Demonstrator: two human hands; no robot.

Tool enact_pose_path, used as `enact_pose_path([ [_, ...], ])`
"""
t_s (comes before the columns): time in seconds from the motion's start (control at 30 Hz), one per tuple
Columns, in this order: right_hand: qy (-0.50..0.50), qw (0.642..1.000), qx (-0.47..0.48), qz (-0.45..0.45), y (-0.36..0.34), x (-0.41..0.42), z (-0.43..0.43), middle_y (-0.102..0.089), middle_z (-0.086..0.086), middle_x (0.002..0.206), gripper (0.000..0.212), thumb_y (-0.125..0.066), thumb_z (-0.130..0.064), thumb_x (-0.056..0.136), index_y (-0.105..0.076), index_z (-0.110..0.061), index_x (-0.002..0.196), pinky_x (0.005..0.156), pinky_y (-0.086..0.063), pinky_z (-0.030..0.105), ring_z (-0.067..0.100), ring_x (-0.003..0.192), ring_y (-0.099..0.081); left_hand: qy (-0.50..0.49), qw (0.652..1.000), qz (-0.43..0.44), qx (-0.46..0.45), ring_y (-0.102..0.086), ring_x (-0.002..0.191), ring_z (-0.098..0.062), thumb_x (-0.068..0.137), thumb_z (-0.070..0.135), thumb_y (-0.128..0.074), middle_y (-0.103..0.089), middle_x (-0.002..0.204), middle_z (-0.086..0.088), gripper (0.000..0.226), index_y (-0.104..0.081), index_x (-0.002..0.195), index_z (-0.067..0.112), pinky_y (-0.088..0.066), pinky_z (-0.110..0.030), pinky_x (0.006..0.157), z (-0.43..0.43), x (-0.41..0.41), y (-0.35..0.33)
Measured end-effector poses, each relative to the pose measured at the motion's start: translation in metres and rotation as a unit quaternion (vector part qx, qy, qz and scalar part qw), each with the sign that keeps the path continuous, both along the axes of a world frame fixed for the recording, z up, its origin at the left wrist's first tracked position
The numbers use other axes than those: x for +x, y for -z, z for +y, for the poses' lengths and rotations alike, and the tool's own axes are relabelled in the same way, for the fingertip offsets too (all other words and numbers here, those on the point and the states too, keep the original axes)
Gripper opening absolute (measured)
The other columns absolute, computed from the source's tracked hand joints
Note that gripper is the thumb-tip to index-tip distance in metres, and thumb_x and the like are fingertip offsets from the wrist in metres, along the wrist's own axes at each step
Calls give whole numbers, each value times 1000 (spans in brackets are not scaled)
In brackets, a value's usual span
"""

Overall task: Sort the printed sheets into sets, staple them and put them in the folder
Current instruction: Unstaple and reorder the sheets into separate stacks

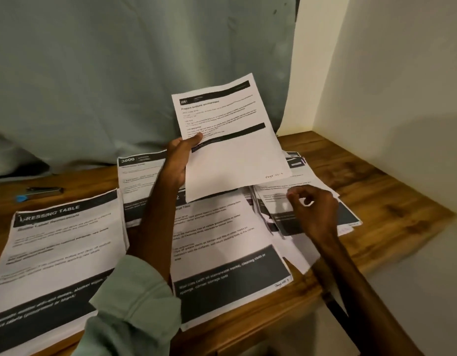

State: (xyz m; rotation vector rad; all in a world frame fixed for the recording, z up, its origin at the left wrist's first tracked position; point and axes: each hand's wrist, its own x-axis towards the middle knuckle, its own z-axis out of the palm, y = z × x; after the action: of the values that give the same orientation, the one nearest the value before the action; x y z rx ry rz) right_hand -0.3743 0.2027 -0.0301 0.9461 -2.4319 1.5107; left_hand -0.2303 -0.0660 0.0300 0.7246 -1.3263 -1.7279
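Head view: the left hand (176, 163) pinches one printed sheet (230, 140) by its left edge, thumb on the printed face, raised above the wooden tabletop (363, 181). The right hand (314, 209) hovers over a loose heap (348, 217) at the right, fingers loosely curled and gripping nothing. To sort well, read the heading and the handwritten page number, then lay the sheet squarely on its matching stack. Count: one raised sheet, three neat stacks, namely left stack (63, 242), back stack (137, 181) and centre stack (222, 247), and one heap. No folder shows.

Left hand (177, 163) holds sheet (230, 140) above table (350, 176)
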Motion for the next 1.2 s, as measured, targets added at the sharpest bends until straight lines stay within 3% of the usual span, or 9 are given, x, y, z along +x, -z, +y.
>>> enact_pose_path([
  [0.13, 64, 996, 56, -32, 7, -75, 14, -73, 6, 111, 25, -79, -27, 86, -73, -13, 106, 77, -48, 22, 22, 95, -67, 14, 999, -12, 44, -73, 106, -28, 89, 28, -76, -76, 115, -2, 37, -70, 124, 19, -55, -50, 100, 3, -12, 34],
  [0.23, 46, 986, 154, -40, 9, -109, 8, -69, 12, 123, 58, -80, -49, 80, -67, -9, 119, 85, -42, 28, 31, 109, -64, 3, 998, -34, 53, -72, 109, -27, 87, 36, -75, -76, 116, 1, 40, -71, 125, 22, -51, -50, 105, 0, -14, 57],
  [0.33, 33, 973, 218, -64, 15, -130, -8, -63, 10, 132, 96, -74, -80, 59, -57, -17, 130, 94, -50, 38, 30, 117, -60, -15, 998, -47, 42, -70, 111, -27, 91, 34, -73, -75, 117, 0, 39, -70, 126, 19, -50, -48, 106, -8, -17, 63],
  [0.43, 49, 953, 294, -52, 25, -156, -23, -56, 8, 140, 120, -66, -96, 43, -48, -23, 137, 103, -47, 45, 32, 126, -53, -32, 996, -78, 5, -66, 116, -26, 92, 31, -72, -72, 124, -2, 42, -67, 131, 14, -45, -46, 111, -10, -20, 62],
  [0.6, -2, 957, 270, -108, 9, -175, -27, -60, 11, 138, 88, -85, -59, 65, -56, -12, 134, 94, -43, 34, 31, 123, -56, -44, 994, -101, -16, -60, 126, -25, 97, 24, -67, -66, 127, -2, 41, -62, 136, 11, -43, -31, 102, -22, -26, 65],
  [0.8, 40, 992, 97, -74, 31, -179, -16, -74, 10, 115, 44, -82, -38, 82, -73, -8, 113, 82, -53, 33, 24, 91, -70, -45, 991, -126, -20, -56, 121, -22, 98, 23, -65, -62, 134, -6, 44, -58, 139, 8, -39, -29, 100, -29, -36, 73],
  [1.0, 6, 993, -27, -115, 29, -186, -4, -75, 4, 98, 23, -73, -24, 92, -76, -3, 99, 67, -42, 10, 13, 81, -63, -48, 991, -125, -25, -55, 111, -18, 99, 24, -65, -61, 122, -1, 41, -58, 138, 12, -39, -28, 96, -30, -40, 78],
  [1.1, -19, 952, -129, -276, 29, -191, 3, -75, 1, 100, 18, -77, -32, 88, -72, -15, 94, 86, -56, 36, 28, 96, -68, -53, 990, -129, -26, -55, 113, -20, 98, 25, -66, -61, 122, -2, 43, -59, 137, 10, -39, -30, 98, -34, -41, 82],
  [1.2, -73, 924, -179, -329, 33, -195, 9, -76, 9, 110, 41, -81, -40, 80, -73, -13, 110, 95, -55, 58, 40, 101, -71, -51, 991, -125, -26, -59, 118, -24, 95, 26, -71, -64, 126, -3, 44, -61, 135, 11, -42, -33, 101, -39, -41, 85],
])
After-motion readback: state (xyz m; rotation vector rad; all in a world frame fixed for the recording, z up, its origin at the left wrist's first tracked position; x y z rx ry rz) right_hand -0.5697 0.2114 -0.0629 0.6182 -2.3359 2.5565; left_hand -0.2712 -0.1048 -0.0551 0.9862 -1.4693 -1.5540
